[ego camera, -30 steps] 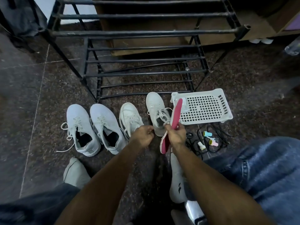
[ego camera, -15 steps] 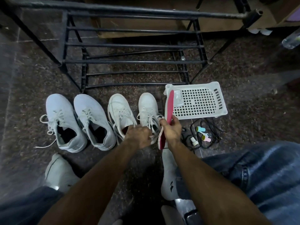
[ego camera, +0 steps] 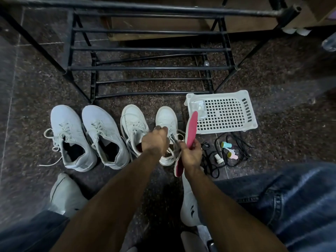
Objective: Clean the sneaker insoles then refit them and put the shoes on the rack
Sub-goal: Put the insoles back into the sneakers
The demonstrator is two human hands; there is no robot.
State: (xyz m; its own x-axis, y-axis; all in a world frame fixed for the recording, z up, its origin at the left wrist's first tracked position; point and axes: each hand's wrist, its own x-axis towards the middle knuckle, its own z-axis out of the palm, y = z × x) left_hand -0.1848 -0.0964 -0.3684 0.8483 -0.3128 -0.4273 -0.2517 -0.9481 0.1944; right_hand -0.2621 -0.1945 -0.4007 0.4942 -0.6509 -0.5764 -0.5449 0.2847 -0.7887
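Several white sneakers stand in a row on the floor before the black metal rack (ego camera: 145, 68). My right hand (ego camera: 190, 154) grips a pink insole (ego camera: 191, 130) upright beside the rightmost sneaker (ego camera: 166, 117). My left hand (ego camera: 155, 141) hovers over that sneaker's opening, fingers curled and pinching its tongue or laces. The neighbouring sneaker (ego camera: 132, 120) shows a reddish insole inside. Two pale blue-white sneakers (ego camera: 69, 131) (ego camera: 101, 130) with dark openings sit further left.
A white perforated plastic basket (ego camera: 252, 124) lies to the right of the shoes. Black cords and small pastel items (ego camera: 227, 151) lie in front of it. My socked feet (ego camera: 67, 195) and denim-clad knees fill the lower view. A brown box sits behind the rack.
My left hand moved from the sneaker's heel forward to its tongue and laces. The right hand keeps the pink insole upright. My head has come closer to the shoes.
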